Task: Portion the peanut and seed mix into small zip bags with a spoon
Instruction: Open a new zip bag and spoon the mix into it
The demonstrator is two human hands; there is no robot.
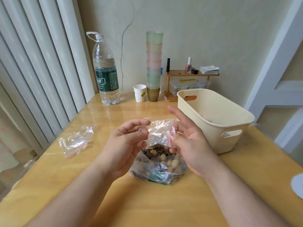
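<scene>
Bare table (164, 202) near front — cream basket (213, 122) crowding right, spare zip bags (76, 141) left.

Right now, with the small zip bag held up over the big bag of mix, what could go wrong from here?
1. The big bag of mix lies open and slumped right under both hands; a bump could spill peanuts and seeds onto the table.
2. The small zip bag is only pinched at its edges by the left hand and right hand, so it may slip.
3. No spoon is in view; filling may stall.
</scene>
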